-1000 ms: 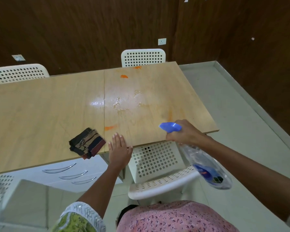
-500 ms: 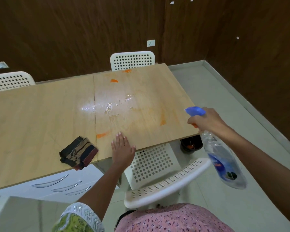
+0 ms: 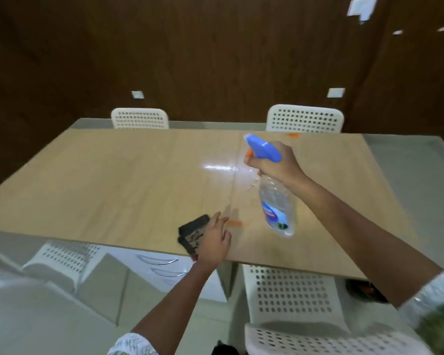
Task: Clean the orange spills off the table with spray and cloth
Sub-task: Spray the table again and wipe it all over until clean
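Your right hand (image 3: 274,163) grips the spray bottle (image 3: 276,201) above the table (image 3: 113,180); your left hand (image 3: 214,240) rests loosely on the dark cloth (image 3: 192,233) beside an orange streak (image 3: 235,223). Spraying looks nearly done; wiping probably comes next.

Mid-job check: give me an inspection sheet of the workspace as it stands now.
Surface: wooden table, wet glare near its middle; orange streak by the near edge, orange spot at the far edge.
Job's things: spray bottle held above the table; dark cloth at the near edge.
Clutter: nothing seen.
Grippers: right hand grips the bottle's neck; left hand rests on the cloth, fingers fairly straight.
Cables: nothing seen.
Surroundings: white perforated chairs, dark wood-panelled wall, white drawers under the table.
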